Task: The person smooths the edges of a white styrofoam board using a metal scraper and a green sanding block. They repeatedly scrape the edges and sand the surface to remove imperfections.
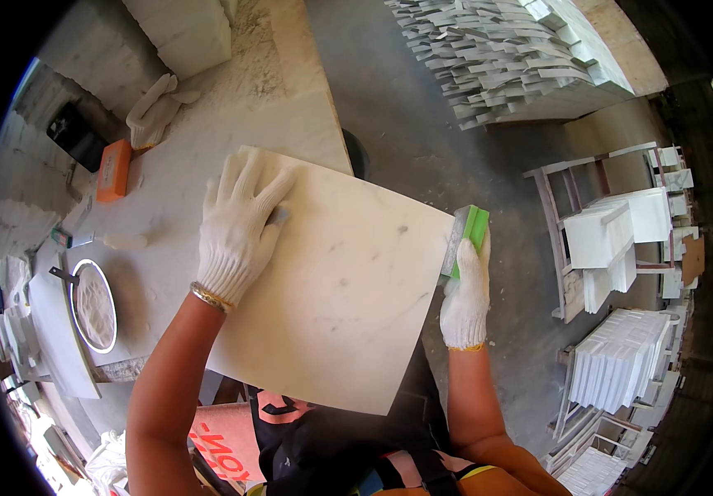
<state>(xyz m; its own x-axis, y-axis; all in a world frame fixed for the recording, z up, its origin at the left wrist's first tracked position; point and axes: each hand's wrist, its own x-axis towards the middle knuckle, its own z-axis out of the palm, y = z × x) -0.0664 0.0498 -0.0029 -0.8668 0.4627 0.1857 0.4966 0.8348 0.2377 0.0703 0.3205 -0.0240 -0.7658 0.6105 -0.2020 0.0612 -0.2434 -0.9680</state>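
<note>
A square white marble tile (348, 264) with faint grey veins lies tilted across the table's near edge, its lower corner close to my body. My left hand (240, 219), in a white knitted glove, rests flat on the tile's far left part with its fingers spread. A small grey patch shows beside its thumb; what it is I cannot tell. My right hand (468, 293), gloved too, is closed around a green and grey sanding block (470, 236). The block's grey face sits against the tile's right edge, near the upper right corner.
On the worktable (307, 124) lie an orange box (113, 170), a dark phone-like object (77, 136), a spare glove (154, 112) and a white-rimmed round dish (94, 306). Stone strips (497, 58) stand stacked at far right. Racks hold white slabs (612, 231) along the right.
</note>
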